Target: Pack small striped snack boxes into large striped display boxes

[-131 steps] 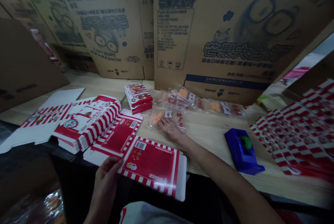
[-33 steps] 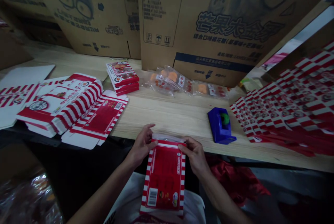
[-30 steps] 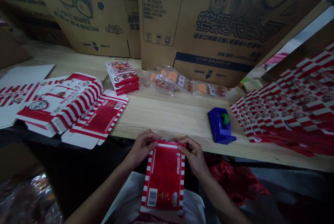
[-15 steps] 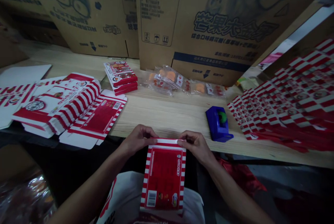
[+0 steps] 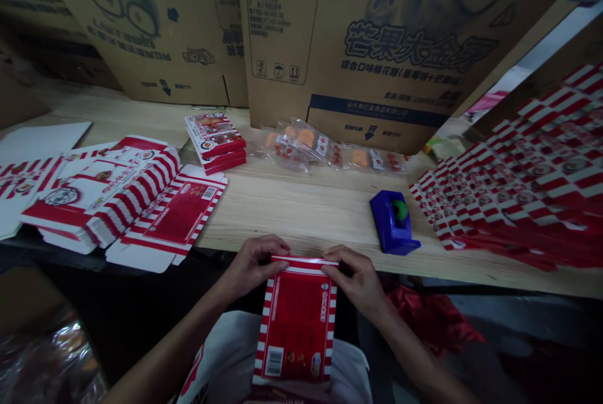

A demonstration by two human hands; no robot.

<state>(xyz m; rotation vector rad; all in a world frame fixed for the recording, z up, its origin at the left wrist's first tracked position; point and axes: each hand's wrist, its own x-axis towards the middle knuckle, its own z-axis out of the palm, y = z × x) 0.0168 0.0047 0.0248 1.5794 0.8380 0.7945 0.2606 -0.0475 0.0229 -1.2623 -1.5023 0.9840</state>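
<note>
A red-and-white striped carton [image 5: 301, 316] hangs over my lap in front of the table edge, its barcode side facing me. My left hand [image 5: 261, 264] pinches its upper left corner, thumb on the near face. At the upper right corner, my right hand [image 5: 352, 273] pinches it the same way. The carton's top edge runs straight between the two hands; its far face is hidden. To the left on the table lies a pile of flat printed cartons [image 5: 108, 187], with a single flat carton [image 5: 183, 212] beside it.
Filled small boxes or cartons [image 5: 215, 140] are stacked behind. Clear candy packets [image 5: 306, 140] lie before large cardboard boxes [image 5: 377, 65]. A blue tape dispenser [image 5: 392, 222] stands right of my hands, near many stacked striped cartons [image 5: 527, 178]. A bag of packets [image 5: 70, 354] sits lower left.
The carton's top edge now looks folded over and flatter, with my thumbs pressed lower on its near face. Both hands sit slightly lower in view and still hold the corners.
</note>
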